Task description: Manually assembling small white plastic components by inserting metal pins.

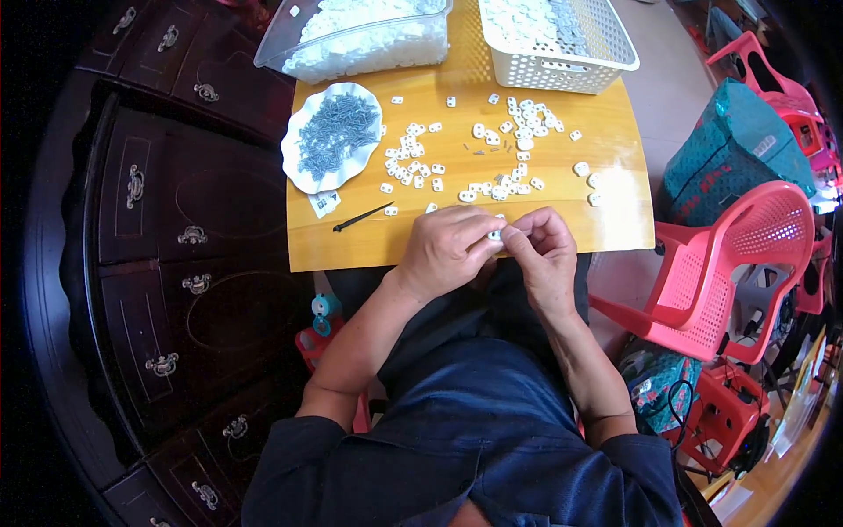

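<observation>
My left hand (446,248) and my right hand (548,256) meet at the table's near edge, fingertips closed in a pinch. Between them is a small white plastic piece (495,234), mostly covered by the fingers. Many similar white pieces with dark holes lie loose just beyond, with one cluster (407,155) at the left and another (532,116) farther right. A few tiny metal bits (479,153) are scattered between these clusters. A slim black tool (363,216) rests left of my left hand.
A white wavy-rimmed plate (291,147) holds a heap of thin grey metal parts (337,132). At the far edge stand a clear bin (386,54) and a white perforated basket (562,74), both full of white pieces. Dark drawers (219,211) border the left; a pink chair (685,307) stands right.
</observation>
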Demonstrator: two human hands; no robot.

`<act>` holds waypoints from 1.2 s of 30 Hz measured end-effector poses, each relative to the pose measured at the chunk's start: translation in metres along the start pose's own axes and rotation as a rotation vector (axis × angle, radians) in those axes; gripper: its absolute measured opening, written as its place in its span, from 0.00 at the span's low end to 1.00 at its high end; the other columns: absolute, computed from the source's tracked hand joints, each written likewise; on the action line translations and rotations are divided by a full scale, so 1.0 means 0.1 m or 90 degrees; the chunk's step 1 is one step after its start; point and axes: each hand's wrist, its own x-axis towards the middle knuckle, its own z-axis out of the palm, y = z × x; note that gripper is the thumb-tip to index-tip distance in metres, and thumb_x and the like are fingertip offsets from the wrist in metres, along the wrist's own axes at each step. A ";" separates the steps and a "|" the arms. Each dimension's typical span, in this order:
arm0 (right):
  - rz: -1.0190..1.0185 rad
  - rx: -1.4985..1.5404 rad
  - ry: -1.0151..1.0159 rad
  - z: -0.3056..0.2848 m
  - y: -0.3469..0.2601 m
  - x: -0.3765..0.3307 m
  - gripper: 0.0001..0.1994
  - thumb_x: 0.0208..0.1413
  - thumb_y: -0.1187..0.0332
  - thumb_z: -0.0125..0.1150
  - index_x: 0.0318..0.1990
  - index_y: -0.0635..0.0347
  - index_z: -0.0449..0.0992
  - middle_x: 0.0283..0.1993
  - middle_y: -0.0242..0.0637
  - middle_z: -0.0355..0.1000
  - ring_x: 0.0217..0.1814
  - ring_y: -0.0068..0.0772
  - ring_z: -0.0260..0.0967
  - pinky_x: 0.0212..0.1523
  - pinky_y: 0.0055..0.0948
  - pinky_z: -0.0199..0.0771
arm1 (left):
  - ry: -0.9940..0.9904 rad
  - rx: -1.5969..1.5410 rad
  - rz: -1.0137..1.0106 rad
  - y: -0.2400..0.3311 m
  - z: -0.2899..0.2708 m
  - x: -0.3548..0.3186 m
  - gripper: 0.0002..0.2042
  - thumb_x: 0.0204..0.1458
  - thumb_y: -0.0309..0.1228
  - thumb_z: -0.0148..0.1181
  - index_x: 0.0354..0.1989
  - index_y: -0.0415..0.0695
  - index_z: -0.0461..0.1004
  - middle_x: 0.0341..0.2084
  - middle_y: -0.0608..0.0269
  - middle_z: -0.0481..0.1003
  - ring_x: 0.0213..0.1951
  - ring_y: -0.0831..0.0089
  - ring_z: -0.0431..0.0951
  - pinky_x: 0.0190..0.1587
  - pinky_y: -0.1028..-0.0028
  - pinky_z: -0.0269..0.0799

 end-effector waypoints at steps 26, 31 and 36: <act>-0.054 -0.239 0.025 -0.24 -0.28 0.16 0.05 0.63 0.77 0.62 0.41 0.62 0.72 0.35 0.25 0.71 0.36 0.13 0.69 0.39 0.15 0.69 | -0.045 -0.006 -0.057 -0.05 -0.09 0.10 0.14 0.49 0.29 0.71 0.44 0.43 0.81 0.41 0.58 0.81 0.40 0.60 0.82 0.43 0.65 0.79; -0.117 -0.553 0.101 -0.40 -0.60 0.30 0.04 0.61 0.75 0.63 0.41 0.65 0.76 0.32 0.29 0.74 0.33 0.16 0.69 0.33 0.19 0.69 | -0.036 0.135 -0.052 -0.19 -0.01 0.20 0.13 0.49 0.30 0.70 0.44 0.44 0.81 0.36 0.60 0.78 0.39 0.59 0.81 0.43 0.64 0.78; -0.291 -0.776 0.127 -0.62 -0.57 0.39 0.05 0.57 0.74 0.65 0.38 0.63 0.78 0.31 0.45 0.76 0.30 0.39 0.76 0.33 0.34 0.77 | -0.054 0.217 -0.001 -0.28 0.09 0.28 0.10 0.49 0.31 0.70 0.41 0.46 0.82 0.32 0.63 0.75 0.39 0.61 0.78 0.42 0.63 0.76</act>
